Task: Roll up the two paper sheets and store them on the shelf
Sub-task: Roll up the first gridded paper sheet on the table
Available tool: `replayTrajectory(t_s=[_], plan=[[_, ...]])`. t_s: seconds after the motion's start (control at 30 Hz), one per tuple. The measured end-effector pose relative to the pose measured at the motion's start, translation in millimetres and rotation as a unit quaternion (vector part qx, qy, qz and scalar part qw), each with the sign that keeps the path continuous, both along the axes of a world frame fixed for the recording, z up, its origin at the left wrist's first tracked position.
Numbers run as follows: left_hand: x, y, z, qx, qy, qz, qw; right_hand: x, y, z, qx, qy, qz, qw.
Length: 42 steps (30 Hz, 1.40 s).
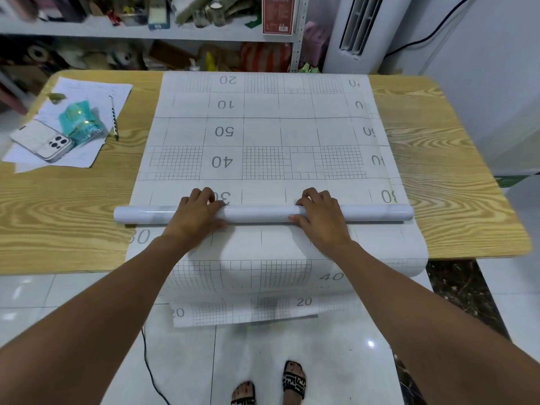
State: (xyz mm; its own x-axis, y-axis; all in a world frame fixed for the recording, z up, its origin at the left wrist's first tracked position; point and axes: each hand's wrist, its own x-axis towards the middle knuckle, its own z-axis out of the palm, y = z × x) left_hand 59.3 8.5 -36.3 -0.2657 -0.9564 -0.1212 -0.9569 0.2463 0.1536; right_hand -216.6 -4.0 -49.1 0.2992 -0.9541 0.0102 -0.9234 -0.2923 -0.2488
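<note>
Nearest, below the roll [257,214], hanging paper [263,276] with printed squares bends softly over the wooden table [444,176] edge. The roll is a long, smooth, shiny white tube lying across the table. The left hand [198,210] and right hand [320,214] both curl around the roll, gripping it. Past the roll, a flat sheet [263,135] shows squares and numbers. Far left of the roll lie a phone [43,141] and a thin pencil [113,118]. Behind stands a crowded shelf [87,32].

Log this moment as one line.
phase: rolling | left hand: grips paper roll | right hand: grips paper roll | gridded sheet: unrolled part flat on table
</note>
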Motion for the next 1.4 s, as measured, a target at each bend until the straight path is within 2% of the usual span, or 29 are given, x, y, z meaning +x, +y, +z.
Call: replayTrajectory(t_s=[0.17, 0.3, 0.57, 0.77, 1.0, 1.4], plan=[[-3, -5, 0, 0.03, 0.016, 0.01, 0.999, -1, 1, 0, 0.011, 0.003, -0.001, 1.0], [-5, -6, 2, 0.035, 0.062, 0.042, 0.997, -1, 3, 1, 0.001, -0.036, -0.007, 0.999], [-5, -3, -2, 0.021, 0.031, 0.025, 0.999, -1, 3, -2, -0.006, -0.026, 0.0, 1.0], [-2, 0, -5, -0.039, 0.009, 0.014, 0.999, 0, 1, 0, -0.004, 0.003, -0.002, 1.0], [0, 3, -3, -0.016, -0.013, -0.003, 1.0, 1, 0, 1, -0.001, 0.019, 0.002, 1.0], [-1, 2, -8, -0.045, 0.018, 0.001, 0.999, 2, -1, 0, 0.003, -0.001, 0.008, 1.0]])
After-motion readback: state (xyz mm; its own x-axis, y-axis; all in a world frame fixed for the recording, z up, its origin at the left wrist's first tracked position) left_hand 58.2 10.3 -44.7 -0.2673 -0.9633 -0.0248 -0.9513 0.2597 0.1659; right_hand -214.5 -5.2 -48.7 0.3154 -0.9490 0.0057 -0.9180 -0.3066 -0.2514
